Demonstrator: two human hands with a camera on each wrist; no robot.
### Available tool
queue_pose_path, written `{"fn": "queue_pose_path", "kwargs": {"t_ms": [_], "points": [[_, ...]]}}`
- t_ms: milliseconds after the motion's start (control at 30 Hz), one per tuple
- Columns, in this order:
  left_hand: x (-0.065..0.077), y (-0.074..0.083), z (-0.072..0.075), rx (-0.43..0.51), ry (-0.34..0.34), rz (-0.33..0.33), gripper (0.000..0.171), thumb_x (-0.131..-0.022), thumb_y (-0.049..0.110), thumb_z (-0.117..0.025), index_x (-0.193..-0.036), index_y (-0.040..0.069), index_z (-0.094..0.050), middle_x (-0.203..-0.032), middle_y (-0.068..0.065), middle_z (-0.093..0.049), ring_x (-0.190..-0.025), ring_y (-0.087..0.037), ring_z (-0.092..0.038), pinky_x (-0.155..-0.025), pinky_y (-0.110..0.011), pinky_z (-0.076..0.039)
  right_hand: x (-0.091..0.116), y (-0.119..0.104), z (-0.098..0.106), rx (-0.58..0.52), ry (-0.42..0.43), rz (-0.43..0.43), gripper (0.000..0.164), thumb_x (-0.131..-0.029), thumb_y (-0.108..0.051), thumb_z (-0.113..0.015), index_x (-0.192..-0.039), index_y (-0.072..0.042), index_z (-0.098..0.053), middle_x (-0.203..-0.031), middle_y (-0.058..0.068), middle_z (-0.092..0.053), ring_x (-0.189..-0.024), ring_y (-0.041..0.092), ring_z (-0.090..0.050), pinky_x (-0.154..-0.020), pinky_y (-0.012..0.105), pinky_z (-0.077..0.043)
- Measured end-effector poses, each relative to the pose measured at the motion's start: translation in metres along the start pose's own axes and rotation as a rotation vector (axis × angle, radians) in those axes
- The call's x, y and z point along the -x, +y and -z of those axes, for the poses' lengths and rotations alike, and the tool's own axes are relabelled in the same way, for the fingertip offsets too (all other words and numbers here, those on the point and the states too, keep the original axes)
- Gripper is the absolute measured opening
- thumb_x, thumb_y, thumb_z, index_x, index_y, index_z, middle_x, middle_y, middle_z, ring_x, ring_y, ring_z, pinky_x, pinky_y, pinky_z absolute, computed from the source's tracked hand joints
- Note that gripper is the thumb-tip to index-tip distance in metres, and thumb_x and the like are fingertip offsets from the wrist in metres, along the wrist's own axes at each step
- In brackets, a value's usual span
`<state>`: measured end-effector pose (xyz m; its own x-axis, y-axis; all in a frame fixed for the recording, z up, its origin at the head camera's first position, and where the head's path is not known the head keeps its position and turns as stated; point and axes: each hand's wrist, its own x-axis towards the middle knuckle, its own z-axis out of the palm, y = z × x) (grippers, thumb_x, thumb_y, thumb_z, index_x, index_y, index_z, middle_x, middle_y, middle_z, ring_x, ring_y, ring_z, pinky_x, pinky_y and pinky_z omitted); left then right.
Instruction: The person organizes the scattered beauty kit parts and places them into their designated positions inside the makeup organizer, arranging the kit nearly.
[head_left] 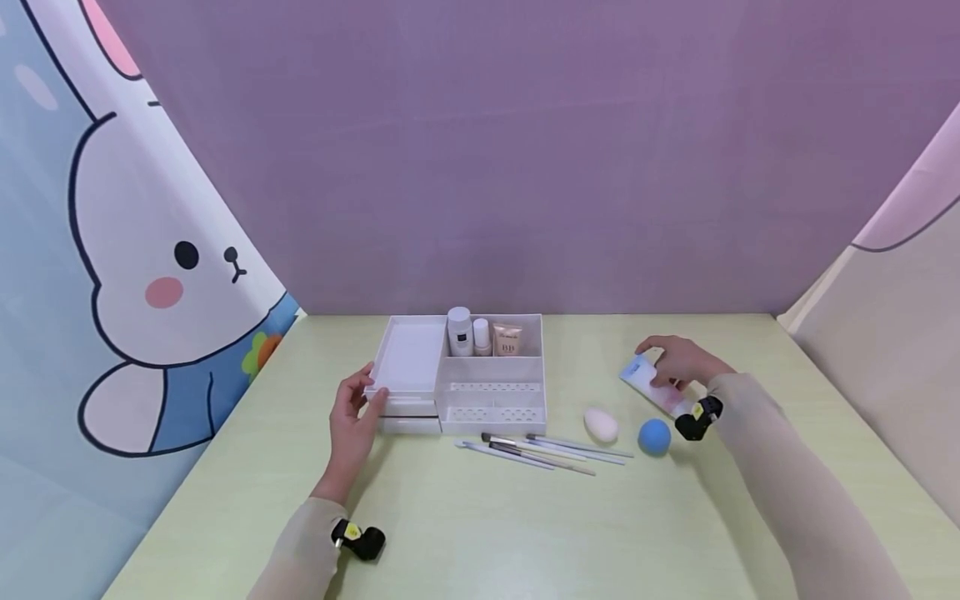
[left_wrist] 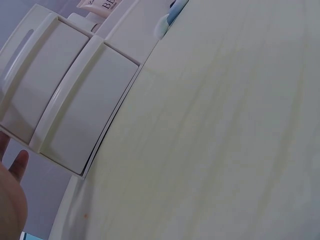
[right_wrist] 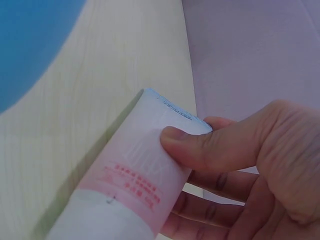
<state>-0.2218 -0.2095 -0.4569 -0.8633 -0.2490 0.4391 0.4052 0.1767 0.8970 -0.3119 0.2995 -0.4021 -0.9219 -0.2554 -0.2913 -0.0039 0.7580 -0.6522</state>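
Toward the back right corner of the table (head_left: 487, 542), head view: the right hand (head_left: 686, 362) grasps a squeeze tube (head_left: 658, 397), which lies behind a blue ball (head_left: 655, 437) and a pale egg-shaped sponge (head_left: 601, 424). Left of these, nearer the back edge, stands a white organizer (head_left: 408, 354); the left hand (head_left: 352, 423) touches its front left corner, fingers loosely bent and not clenched. Makeup brushes (head_left: 517, 459) lie before the organizer. Its rear right compartment holds two white-capped bottles (head_left: 460, 332) and a BB tube (head_left: 507, 339), all upright.

Left wrist view: two drawer fronts (left_wrist: 90, 107) are shut. Fingertips show beside the organizer's left wall; firmness of contact cannot be determined.

Right wrist view: thumb laid on the squeeze tube's printed face, fingers beneath, near its crimped blue end. Whether the squeeze tube touches the tabletop cannot be determined.
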Motion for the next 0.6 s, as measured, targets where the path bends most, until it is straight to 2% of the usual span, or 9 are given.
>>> {"fn": "queue_pose_path", "kwargs": {"t_ms": [167,300,500,600], "points": [[0.000,0.000,-0.001,0.009,0.005,-0.013,0.023,-0.096,-0.001,-0.062,-0.112,-0.010,-0.049,-0.144,-0.017,-0.052,-0.125,-0.012,-0.049,-0.097,-0.016,-0.039,0.002,-0.002,0.000,0.001,0.005,0.026,0.064,-0.077,0.005,-0.066,-0.138,-0.001,-0.048,-0.096,0.015,-0.058,-0.079,0.024,-0.053,-0.062,0.035,-0.051],[0.001,0.001,-0.001,-0.001,0.005,-0.001,0.025,-0.096,0.000,-0.063,-0.114,-0.009,-0.048,-0.145,-0.016,-0.051,-0.128,-0.016,-0.048,-0.096,-0.016,-0.038,0.004,-0.003,0.002,-0.004,0.021,0.078,0.063,-0.076,0.006,-0.067,-0.136,0.000,-0.048,-0.102,0.020,-0.062,-0.080,0.025,-0.056,-0.062,0.036,-0.051],[0.001,0.001,-0.001,-0.008,0.006,0.011,0.025,-0.096,0.001,-0.062,-0.115,-0.008,-0.048,-0.146,-0.016,-0.050,-0.130,-0.019,-0.047,-0.097,-0.016,-0.038,0.008,-0.008,0.004,0.006,0.104,0.159,0.061,-0.077,0.006,-0.069,-0.134,0.002,-0.048,-0.107,0.028,-0.064,-0.078,0.025,-0.059,-0.061,0.039,-0.052],[0.001,0.001,-0.001,-0.005,0.010,0.011,0.024,-0.097,0.001,-0.062,-0.114,-0.008,-0.048,-0.145,-0.016,-0.050,-0.129,-0.018,-0.047,-0.097,-0.016,-0.038,0.011,-0.013,0.004,0.020,0.161,0.194,0.061,-0.077,0.005,-0.071,-0.133,0.001,-0.049,-0.106,0.029,-0.066,-0.085,0.030,-0.062,-0.064,0.039,-0.052]]}}
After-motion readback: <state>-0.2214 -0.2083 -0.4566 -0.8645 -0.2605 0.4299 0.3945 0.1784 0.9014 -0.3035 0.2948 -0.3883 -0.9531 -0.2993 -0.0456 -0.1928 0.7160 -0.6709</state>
